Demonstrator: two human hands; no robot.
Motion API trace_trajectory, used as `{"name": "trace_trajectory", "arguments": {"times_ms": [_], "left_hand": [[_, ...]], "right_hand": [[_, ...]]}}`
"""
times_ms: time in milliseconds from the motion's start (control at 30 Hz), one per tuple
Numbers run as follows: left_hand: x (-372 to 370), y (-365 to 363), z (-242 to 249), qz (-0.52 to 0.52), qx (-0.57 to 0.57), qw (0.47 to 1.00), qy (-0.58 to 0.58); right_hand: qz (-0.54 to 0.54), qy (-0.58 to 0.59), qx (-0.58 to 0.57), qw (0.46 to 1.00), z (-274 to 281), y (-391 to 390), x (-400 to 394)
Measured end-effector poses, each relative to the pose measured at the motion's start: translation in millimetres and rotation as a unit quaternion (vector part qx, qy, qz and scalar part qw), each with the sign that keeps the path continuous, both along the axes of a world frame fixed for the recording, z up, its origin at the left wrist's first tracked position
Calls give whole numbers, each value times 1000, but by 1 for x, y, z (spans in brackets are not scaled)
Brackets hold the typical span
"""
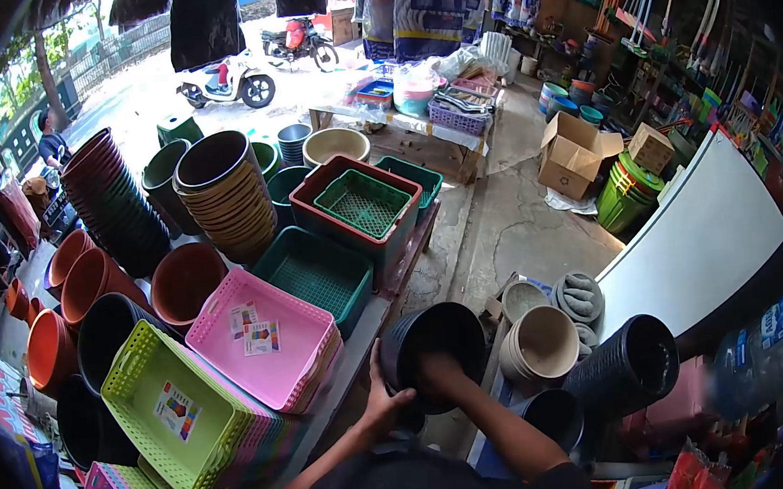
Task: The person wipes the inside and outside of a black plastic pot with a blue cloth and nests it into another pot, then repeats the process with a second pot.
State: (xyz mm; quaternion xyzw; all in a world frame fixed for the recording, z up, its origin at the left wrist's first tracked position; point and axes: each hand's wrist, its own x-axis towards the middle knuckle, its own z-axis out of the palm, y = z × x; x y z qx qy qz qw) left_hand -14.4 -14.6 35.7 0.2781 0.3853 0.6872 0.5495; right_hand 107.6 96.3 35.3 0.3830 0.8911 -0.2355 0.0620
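Observation:
A stack of black plant pots (459, 327) is tilted in front of my body, its mouth facing up and toward me. My left hand (382, 396) is closed against the outside of the stack on its left, with the thumb low on the side. My right hand (439, 377) reaches down inside the top pot, where shadow hides its fingers. Left of the pots stands a pile of pink plastic baskets (264, 335) with printed labels lying in the top one. To their right are nested beige pots (549, 341).
Green baskets (147, 378) are stacked at left, beside orange pots (97, 280). A tall stack of brown-rimmed pots (220, 199) stands behind. More black pots (639, 358) and a white board (702, 231) are at right. A cardboard box (570, 159) sits farther back.

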Motion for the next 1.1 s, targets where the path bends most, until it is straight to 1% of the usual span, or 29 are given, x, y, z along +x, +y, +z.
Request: {"name": "trace_trajectory", "arguments": {"times_ms": [33, 67, 100, 133, 200, 233, 267, 300, 333, 367, 400, 433, 500, 567, 600, 633, 667, 700, 733, 800, 833, 867, 900, 933, 967, 1000, 1033, 1067, 1100], "left_hand": [[-1, 1, 4, 2, 3, 1000, 1], [-3, 4, 9, 5, 17, 1000, -17], [-7, 6, 12, 8, 31, 999, -33], [-13, 8, 13, 10, 33, 999, -32], [-25, 11, 15, -4, 20, 1000, -2], [-27, 11, 13, -3, 22, 1000, 21], [-25, 11, 12, -2, 22, 1000, 21], [-25, 11, 11, -14, 11, 999, 46], [-26, 12, 12, -28, 0, 997, 74], [-27, 15, 14, -28, 1, 997, 75], [-27, 17, 16, -23, 1, 997, 71], [-27, 19, 17, -17, 0, 998, 65], [-31, 23, 6, 16, 3, 993, 118], [-31, 25, 1, 47, 10, 984, 173], [-27, 22, 5, 46, 15, 989, 140], [-24, 22, 6, 44, 22, 993, 107], [-22, 22, -1, 44, 25, 993, 107], [-20, 20, -8, 21, 13, 994, 106], [-20, 20, -15, -1, -1, 994, 105], [-18, 21, -6, 0, -2, 995, 99], [-22, 24, -6, 4, 15, 995, 100], [-27, 29, -4, 8, 34, 994, 100], [-31, 35, 2, 2, 41, 997, 60], [-33, 37, 7, -5, 45, 999, 17], [-42, 42, -8, 3, 72, 997, -13], [-43, 42, 26, 7, 72, 997, -22], [-49, 47, 29, 3, 76, 997, 1], [-56, 47, 30, 0, 80, 996, 24], [-59, 47, 27, -2, 80, 997, 25]], "right_hand": [[2, 1, 3, 1000, -7, -3, -2], [28, 191, -48, 980, -11, -6, -5], [55, 373, -98, 921, -15, -6, -6], [58, 374, -97, 921, -18, -1, -2], [130, 129, -186, 965, 5, 8, 8], [132, 128, -187, 965, 17, 10, 12], [161, -56, -35, 985, 32, 13, 17], [180, -236, 119, 947, 39, 15, 21], [177, -233, 118, 949, 30, 23, 28], [160, -99, 276, 942, 26, 32, 30], [138, 37, 422, 895, 21, 38, 32], [139, 37, 422, 895, 13, 35, 35], [161, -53, 239, 956, 38, 11, 23], [178, 31, 63, 982, 8, -2, 17], [177, 31, 65, 981, 29, -9, 11], [14, 109, -236, 965, 68, -22, 6], [-149, 174, -509, 830, 89, -29, -1], [-250, 372, -485, 751, 62, -34, -15], [-250, 371, -485, 752, 43, -29, -15], [-354, 577, -487, 552, 68, -27, -24], [-337, 578, -429, 607, 57, -25, -21], [-335, 579, -428, 608, 30, -22, -14], [-146, 527, -194, 815, -4, -21, -4], [61, 401, 66, 912, -22, -21, 3], [-48, 316, -315, 893, 74, -36, -5], [-51, 316, -315, 894, 101, -32, -6], [24, 201, -241, 949, 118, -26, -3], [98, 80, -162, 979, 125, -22, 4], [96, 81, -162, 979, 119, -17, 13]]}}
